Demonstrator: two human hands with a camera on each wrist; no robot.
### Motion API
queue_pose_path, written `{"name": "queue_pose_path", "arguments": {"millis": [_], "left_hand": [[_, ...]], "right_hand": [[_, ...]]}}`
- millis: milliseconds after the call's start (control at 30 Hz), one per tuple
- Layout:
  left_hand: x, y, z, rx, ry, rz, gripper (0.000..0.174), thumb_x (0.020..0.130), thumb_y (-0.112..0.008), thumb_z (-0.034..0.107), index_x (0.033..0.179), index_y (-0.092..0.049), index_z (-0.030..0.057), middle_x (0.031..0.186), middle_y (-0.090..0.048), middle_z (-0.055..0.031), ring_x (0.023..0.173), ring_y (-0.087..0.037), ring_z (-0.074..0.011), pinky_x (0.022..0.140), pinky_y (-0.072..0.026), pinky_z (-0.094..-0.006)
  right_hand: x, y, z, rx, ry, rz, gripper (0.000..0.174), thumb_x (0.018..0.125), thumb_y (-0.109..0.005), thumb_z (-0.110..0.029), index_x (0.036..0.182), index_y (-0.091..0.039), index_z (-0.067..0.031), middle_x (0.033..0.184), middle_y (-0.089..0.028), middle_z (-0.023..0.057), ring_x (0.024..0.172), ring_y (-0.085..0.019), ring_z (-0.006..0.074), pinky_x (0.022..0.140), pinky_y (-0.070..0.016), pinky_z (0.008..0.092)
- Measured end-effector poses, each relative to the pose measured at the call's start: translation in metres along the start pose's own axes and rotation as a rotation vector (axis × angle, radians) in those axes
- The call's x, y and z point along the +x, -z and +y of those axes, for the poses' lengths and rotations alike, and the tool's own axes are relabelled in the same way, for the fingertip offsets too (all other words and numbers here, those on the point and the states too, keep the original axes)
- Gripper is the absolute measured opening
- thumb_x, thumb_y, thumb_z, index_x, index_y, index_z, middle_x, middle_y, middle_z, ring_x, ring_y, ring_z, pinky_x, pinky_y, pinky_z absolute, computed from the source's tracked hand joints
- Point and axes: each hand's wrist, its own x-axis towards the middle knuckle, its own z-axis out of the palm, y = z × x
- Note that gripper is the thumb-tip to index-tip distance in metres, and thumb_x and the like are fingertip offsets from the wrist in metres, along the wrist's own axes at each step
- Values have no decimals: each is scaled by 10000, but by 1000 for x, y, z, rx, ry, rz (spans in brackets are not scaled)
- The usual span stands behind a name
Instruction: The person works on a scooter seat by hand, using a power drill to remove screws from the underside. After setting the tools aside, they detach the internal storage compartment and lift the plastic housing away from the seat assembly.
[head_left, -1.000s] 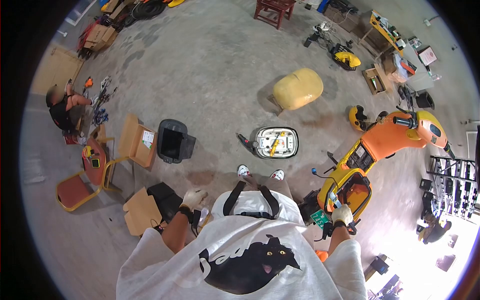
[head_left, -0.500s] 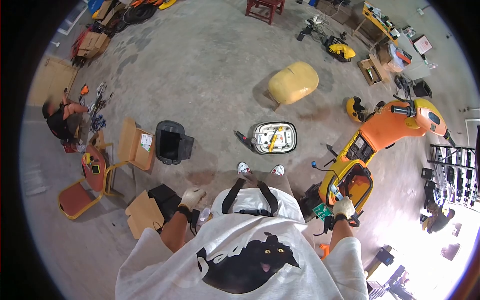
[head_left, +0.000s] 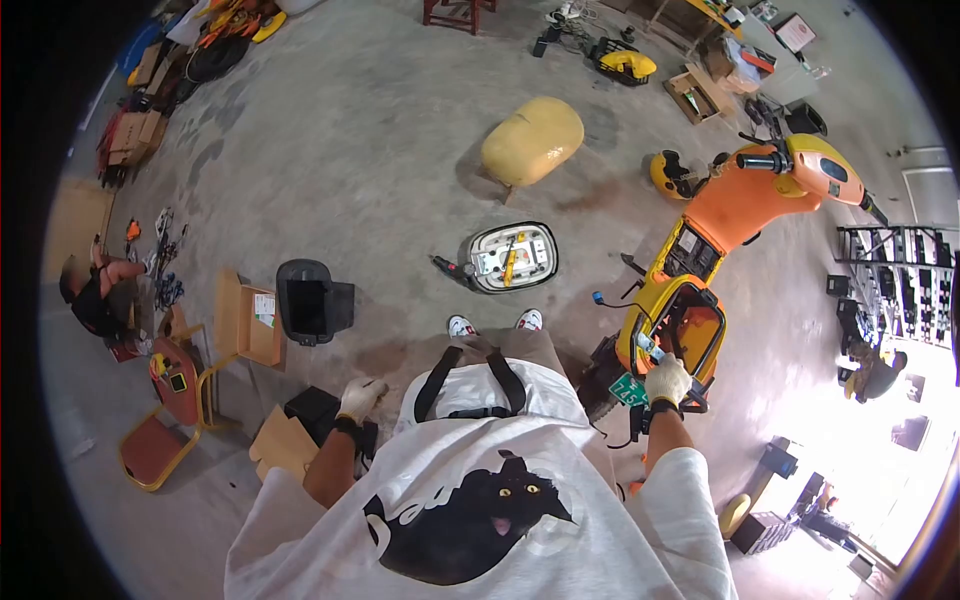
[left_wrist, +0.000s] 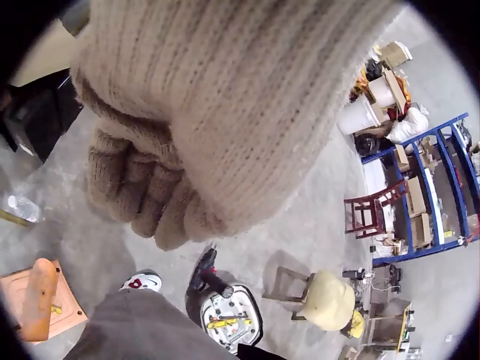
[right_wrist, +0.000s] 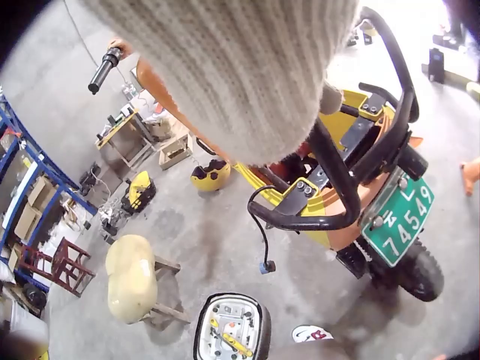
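My right hand (head_left: 668,382), in a pale knit glove, grips the black grab rail (right_wrist: 341,184) at the rear of a yellow and orange scooter (head_left: 690,250). The glove's cuff hides most of the fingers in the right wrist view. Below the rail is the green number plate (right_wrist: 401,217), and in front of it the seat compartment (head_left: 722,325) lies uncovered. My left hand (head_left: 360,400), gloved alike, hangs at my side near a black box (head_left: 312,415). Its fingers (left_wrist: 146,187) curl loosely with nothing visible in them.
An upturned white tray-like part (head_left: 550,250) with a black rim holds yellow-handled tools; a black and red power tool (left_wrist: 202,270) lies beside it. A black bin (head_left: 340,310), a carton (head_left: 262,345), chairs (head_left: 155,440) and a yellow stool (head_left: 535,140) stand around. A seated person (head_left: 95,300) is at left.
The head view has swung, so the floor items and scooter appear farther left and higher. My right hand stays at the scooter's rear, and my left hand still hangs at my side.
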Motion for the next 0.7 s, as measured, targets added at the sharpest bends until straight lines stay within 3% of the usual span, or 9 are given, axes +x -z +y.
{"name": "queue_pose_path", "arguments": {"millis": [200,367,433,467,700], "left_hand": [[-12,-4,22,23,-58,59,277,799,-634,281,721,-668,17,646,-614,-35,581,-572,-136,557,-450,-293],[-2,-3,33,84,-77,-22,284,822,-643,281,710,-663,21,628,-606,-24,550,-559,-122,531,-442,-291],[-4,-8,41,102,-75,-50,285,825,-647,280,704,-659,22,626,-604,-20,543,-553,-117,523,-436,-291],[-3,-7,41,121,-100,-42,282,826,-650,278,701,-658,26,622,-600,-15,541,-547,-113,522,-435,-288],[1,1,37,103,-81,-36,258,811,-662,269,686,-659,43,630,-611,-16,553,-550,-100,519,-433,-272]], "right_hand": [[-2,-11,9,18,76,82,250,841,-515,-117,1045,-657,-87,1059,-658,156,984,-641,359,892,-461,455],[-4,-1,-1,8,30,54,247,851,-520,-138,1048,-660,-87,1058,-660,146,995,-638,354,895,-463,448],[-3,5,-3,-47,14,-85,332,867,-537,-171,1181,-636,-134,1168,-641,109,1082,-621,284,929,-436,410],[0,-2,-2,-66,11,-76,317,862,-542,-176,1158,-644,-126,1153,-642,100,1077,-626,260,922,-430,408],[0,-14,-1,-54,0,9,270,879,-518,-168,1106,-654,-115,1086,-659,110,1031,-640,283,913,-443,426]]}}
